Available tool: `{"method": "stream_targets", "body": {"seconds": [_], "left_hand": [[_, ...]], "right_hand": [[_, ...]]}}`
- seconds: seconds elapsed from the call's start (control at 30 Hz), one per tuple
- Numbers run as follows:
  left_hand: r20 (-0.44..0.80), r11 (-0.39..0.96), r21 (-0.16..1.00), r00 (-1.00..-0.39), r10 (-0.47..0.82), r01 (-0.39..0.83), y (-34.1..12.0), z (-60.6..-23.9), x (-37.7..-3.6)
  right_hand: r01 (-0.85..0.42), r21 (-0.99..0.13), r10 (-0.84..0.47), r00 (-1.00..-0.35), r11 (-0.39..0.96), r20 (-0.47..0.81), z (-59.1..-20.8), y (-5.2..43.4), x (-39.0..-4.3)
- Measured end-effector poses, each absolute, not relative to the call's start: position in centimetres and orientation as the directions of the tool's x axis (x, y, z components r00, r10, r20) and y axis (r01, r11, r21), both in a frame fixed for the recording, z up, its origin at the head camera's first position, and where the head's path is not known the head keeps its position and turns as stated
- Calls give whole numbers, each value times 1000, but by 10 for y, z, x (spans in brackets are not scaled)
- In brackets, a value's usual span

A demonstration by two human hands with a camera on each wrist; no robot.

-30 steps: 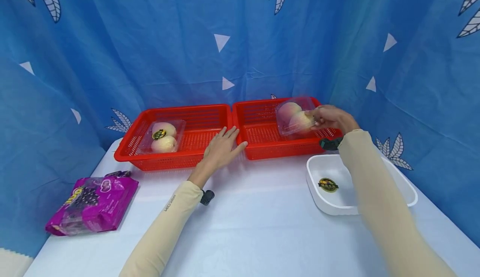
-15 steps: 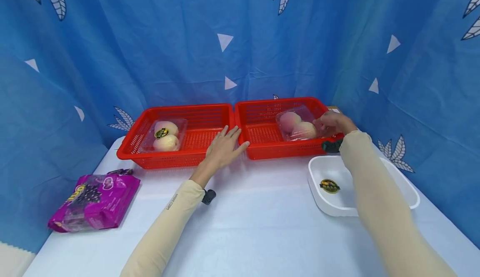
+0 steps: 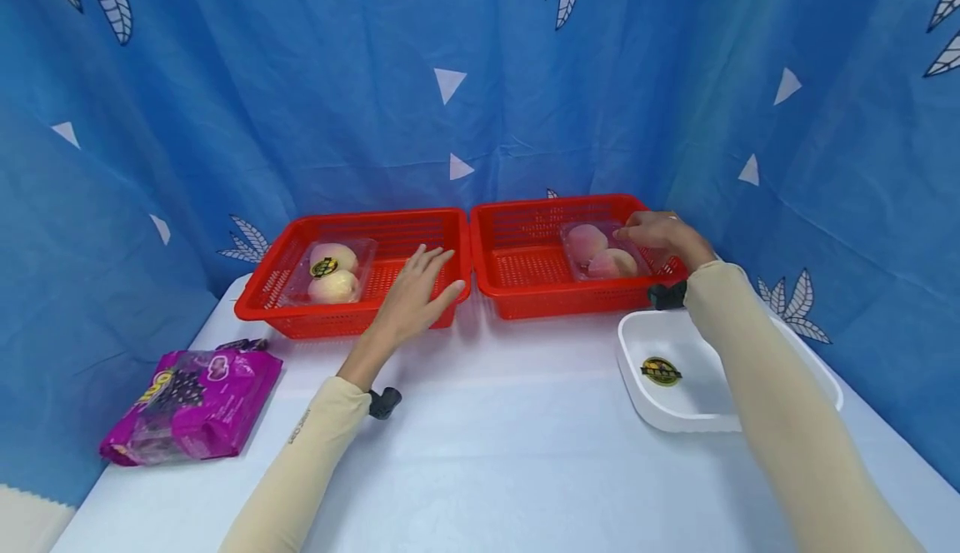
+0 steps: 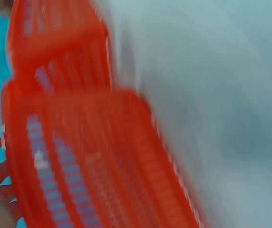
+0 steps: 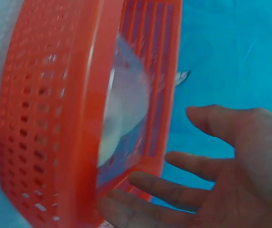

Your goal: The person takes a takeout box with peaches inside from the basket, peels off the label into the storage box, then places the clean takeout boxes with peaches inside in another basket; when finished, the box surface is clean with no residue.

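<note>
In the head view my right hand [image 3: 660, 232] hovers over the right end of the right red basket [image 3: 525, 291]; its fingers hold nothing. Below them a clear plastic pack of two peaches [image 3: 611, 263] lies inside that basket. The right wrist view shows my spread fingers [image 5: 174, 187] beside the basket rim, apart from the pack. My left hand [image 3: 412, 299] is above the front right corner of the left red basket [image 3: 300, 320], fingers extended and holding nothing. A second pack of two peaches [image 3: 333, 286], bearing a black and gold label, sits in the left basket.
A white tub [image 3: 705, 424] with a black and gold sticker stands at the front right, under my right forearm. On the left lies a purple grape bag [image 3: 225, 411]. Blue curtain [image 3: 360, 78] hangs behind the baskets, which stand side by side on the white table [image 3: 510, 453].
The right hand has lowered its peach pack into the right basket, let go and risen slightly. My left hand has drawn back leftward from where the baskets meet.
</note>
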State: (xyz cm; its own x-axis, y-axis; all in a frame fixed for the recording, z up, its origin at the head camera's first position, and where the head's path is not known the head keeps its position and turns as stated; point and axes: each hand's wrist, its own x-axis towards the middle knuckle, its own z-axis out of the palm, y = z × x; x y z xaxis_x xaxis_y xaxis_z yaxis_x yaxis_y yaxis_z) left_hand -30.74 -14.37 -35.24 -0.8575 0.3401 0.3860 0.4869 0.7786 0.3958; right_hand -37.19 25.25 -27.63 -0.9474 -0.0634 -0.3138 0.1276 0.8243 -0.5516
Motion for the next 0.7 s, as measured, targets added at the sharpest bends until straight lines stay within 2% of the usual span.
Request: {"method": "stream_targets", "body": {"seconds": [0.17, 0.3, 0.47, 0.53, 0.7], "left_hand": [[502, 811, 402, -843, 194, 426, -204, -343, -293], [531, 863, 414, -847, 30, 290, -257, -338, -275], [434, 887, 439, -898, -71, 142, -303, -340, -262], [381, 885, 453, -921, -84, 107, -315, -342, -261], [203, 876, 483, -974, -97, 14, -331, -347, -261]], "right_hand": [[-81, -502, -203, -960, 861, -193, -270, 222, -370], [-210, -418, -293, -945, 884, -145, -268, 188, -370], [-293, -344, -360, -921, 892, -150, -267, 136, -368], [-335, -358, -407, -902, 871, -146, -268, 112, -366], [-427, -478, -540, -832, 768, -124, -272, 45, -360]]}}
